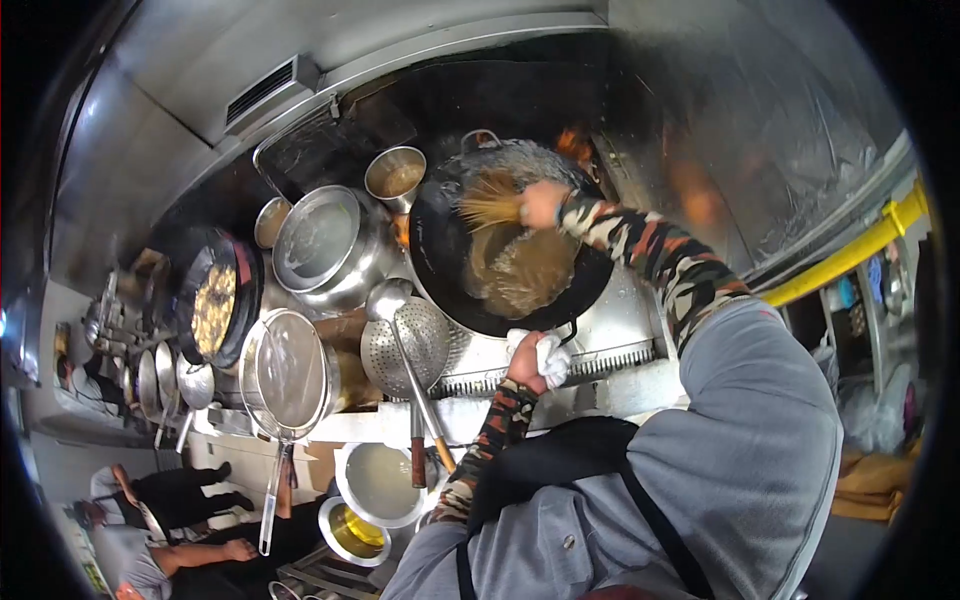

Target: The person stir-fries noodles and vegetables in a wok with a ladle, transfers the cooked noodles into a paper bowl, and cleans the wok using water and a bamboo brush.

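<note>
A large black wok [440,285] sits on the stove with brown, bubbly liquid [525,275] in it. My right hand [543,204] is closed on a bamboo brush [490,200], its bristles spread over the upper part of the wok. Against the wok's near rim, beside its handle, my left hand [524,362] grips a folded white cloth [552,360]. The cloth hides part of the rim.
Left of the wok stand a lidded steel pot [320,240], a perforated ladle [405,345], a mesh strainer [290,370] and a pan of food [213,310]. Flames show behind the wok. Bowls [385,485] are below; two people stand at lower left.
</note>
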Demonstrator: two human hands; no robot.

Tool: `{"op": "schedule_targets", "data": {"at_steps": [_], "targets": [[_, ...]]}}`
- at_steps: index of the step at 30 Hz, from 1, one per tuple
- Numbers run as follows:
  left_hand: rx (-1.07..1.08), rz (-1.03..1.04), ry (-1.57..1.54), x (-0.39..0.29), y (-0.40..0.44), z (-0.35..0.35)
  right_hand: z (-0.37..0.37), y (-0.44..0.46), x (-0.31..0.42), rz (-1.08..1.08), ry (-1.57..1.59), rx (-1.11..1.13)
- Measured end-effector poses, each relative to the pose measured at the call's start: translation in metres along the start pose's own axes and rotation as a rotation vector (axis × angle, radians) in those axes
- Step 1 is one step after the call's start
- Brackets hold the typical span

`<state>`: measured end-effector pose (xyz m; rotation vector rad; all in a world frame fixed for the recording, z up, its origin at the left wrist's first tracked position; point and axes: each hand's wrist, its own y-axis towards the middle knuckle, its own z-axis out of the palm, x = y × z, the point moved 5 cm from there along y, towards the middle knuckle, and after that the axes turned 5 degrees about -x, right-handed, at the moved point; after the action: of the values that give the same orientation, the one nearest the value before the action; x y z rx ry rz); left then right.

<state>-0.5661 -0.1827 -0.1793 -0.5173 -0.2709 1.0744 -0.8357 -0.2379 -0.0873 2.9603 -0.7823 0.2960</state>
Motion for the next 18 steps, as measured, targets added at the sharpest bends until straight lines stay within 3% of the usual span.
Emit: {"op": "schedule_targets", "data": {"at_steps": [1,3,4,6,7,8,11,12,13,15,16,17,18], "targets": [[-0.154,0.051,0.034,-0.001,0.002,-0.001,0.029,-0.006,0.01,0.1,0.084,0.014],[0.002,-0.014,-0.066,-0.002,0.007,-0.004,0.029,-0.048,0.051,-0.025,0.222,-0.039],[0.092,-0.039,-0.111,-0.002,0.006,-0.006,0.036,-0.062,0.048,-0.077,0.239,0.021],[0.037,-0.002,-0.046,-0.006,0.013,-0.023,-0.007,-0.101,0.046,-0.125,0.181,0.278],[-0.007,0.042,0.012,-0.009,0.015,-0.029,-0.029,-0.114,0.033,-0.135,0.048,0.303],[-0.457,0.201,0.077,-0.003,-0.017,0.012,-0.04,-0.117,0.016,-0.148,-0.083,0.325],[-0.487,0.237,0.048,-0.002,-0.002,0.002,-0.061,-0.083,-0.032,0.189,-0.153,-0.044],[-0.357,0.235,0.011,-0.008,0.023,-0.022,-0.06,-0.066,-0.037,0.288,-0.094,-0.173],[-0.409,0.229,-0.001,-0.007,0.019,-0.018,-0.038,-0.043,-0.044,0.338,-0.012,-0.224],[-0.468,0.227,-0.003,-0.008,0.017,-0.02,-0.004,-0.023,-0.006,0.261,0.24,-0.103],[-0.25,0.149,-0.057,-0.009,0.025,-0.027,0.007,-0.029,0.028,0.134,0.263,-0.118],[-0.032,0.067,-0.115,-0.006,0.028,-0.027,0.039,-0.028,0.04,0.268,0.382,-0.091],[-0.031,0.071,-0.112,-0.007,0.028,-0.023,0.057,-0.03,0.061,0.29,0.359,-0.133]]}}
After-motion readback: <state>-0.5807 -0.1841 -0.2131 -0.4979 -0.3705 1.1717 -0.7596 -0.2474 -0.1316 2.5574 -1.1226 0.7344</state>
